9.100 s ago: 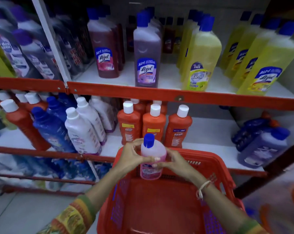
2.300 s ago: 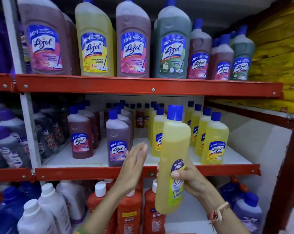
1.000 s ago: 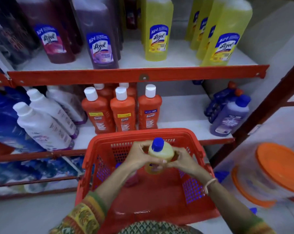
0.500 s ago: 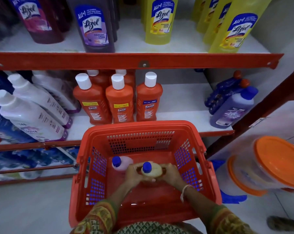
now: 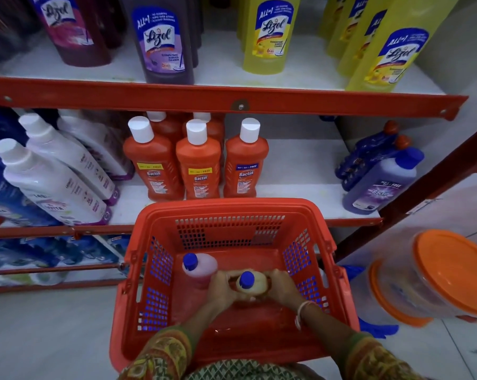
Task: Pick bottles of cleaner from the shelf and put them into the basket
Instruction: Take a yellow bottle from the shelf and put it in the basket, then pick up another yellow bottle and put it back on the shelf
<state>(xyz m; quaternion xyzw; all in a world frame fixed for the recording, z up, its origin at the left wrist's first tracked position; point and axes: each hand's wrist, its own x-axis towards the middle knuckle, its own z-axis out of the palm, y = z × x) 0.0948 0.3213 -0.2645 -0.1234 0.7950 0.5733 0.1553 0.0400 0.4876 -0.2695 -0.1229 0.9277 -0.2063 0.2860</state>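
Observation:
A red plastic basket stands on the floor in front of the shelves. Inside it, a yellow cleaner bottle with a blue cap stands upright on the bottom. My left hand and my right hand clasp it from either side. A pink cleaner bottle with a blue cap stands just to its left, touching my left hand's side. On the shelf above are yellow Lizol bottles and a purple Lizol bottle.
Orange Bactin bottles stand on the lower shelf right behind the basket, white bottles lean at the left, purple bottles at the right. Orange-lidded tubs sit to the basket's right. A red shelf rail runs overhead.
Both hands have lowered the yellow bottle from the basket's rim height down to its bottom, beside the pink bottle. The view has tilted down.

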